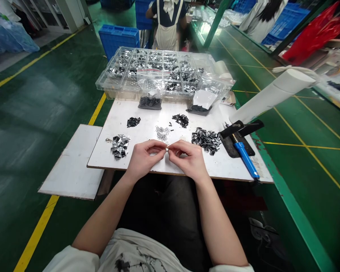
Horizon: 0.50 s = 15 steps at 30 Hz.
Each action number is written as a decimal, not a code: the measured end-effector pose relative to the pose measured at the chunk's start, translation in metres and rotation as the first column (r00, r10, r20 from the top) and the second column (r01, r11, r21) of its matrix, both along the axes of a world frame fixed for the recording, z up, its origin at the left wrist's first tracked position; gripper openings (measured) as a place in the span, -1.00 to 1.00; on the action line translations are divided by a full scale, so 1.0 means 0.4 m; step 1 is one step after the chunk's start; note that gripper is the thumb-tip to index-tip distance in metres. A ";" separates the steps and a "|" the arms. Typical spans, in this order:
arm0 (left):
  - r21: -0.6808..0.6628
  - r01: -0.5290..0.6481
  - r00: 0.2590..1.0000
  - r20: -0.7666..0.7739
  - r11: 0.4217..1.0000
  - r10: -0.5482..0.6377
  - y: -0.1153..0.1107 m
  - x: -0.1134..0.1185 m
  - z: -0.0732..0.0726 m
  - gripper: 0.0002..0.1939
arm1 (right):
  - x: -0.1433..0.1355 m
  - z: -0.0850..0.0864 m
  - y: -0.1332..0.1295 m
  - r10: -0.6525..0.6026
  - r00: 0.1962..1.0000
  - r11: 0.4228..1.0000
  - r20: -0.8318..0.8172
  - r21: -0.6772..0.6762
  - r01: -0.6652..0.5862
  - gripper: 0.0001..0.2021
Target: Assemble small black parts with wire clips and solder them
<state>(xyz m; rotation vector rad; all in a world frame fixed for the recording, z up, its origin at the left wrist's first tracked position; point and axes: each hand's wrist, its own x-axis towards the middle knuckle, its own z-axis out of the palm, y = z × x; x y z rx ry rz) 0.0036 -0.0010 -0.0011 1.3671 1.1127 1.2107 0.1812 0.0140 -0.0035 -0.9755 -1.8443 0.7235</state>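
Left hand (144, 158) and right hand (189, 158) are pinching this tiny silvery part (167, 150) right between their fingertips, and a pile of small silvery bits (162, 133) is lying on the far side.

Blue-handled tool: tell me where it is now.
In the head view, the blue-handled tool lies at the right side of the white tabletop, across a black stand, to the right of the right hand and of the pile of dark, shiny pieces.
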 end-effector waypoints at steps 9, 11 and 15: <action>0.039 -0.014 0.999 -0.028 0.999 0.015 -0.002 -0.002 0.000 -0.87 | 0.004 -0.003 -0.003 0.017 1.000 0.999 0.009 0.033 -0.018 -0.91; 0.040 -0.019 0.999 -0.031 0.999 0.020 -0.003 -0.002 0.002 -0.87 | 0.006 -0.003 -0.004 0.023 1.000 0.999 0.007 0.034 -0.024 -0.91; 0.038 -0.022 0.999 -0.037 0.999 0.023 -0.003 -0.001 0.001 -0.89 | 0.009 -0.005 -0.004 0.045 0.999 0.998 0.014 0.032 -0.045 -0.90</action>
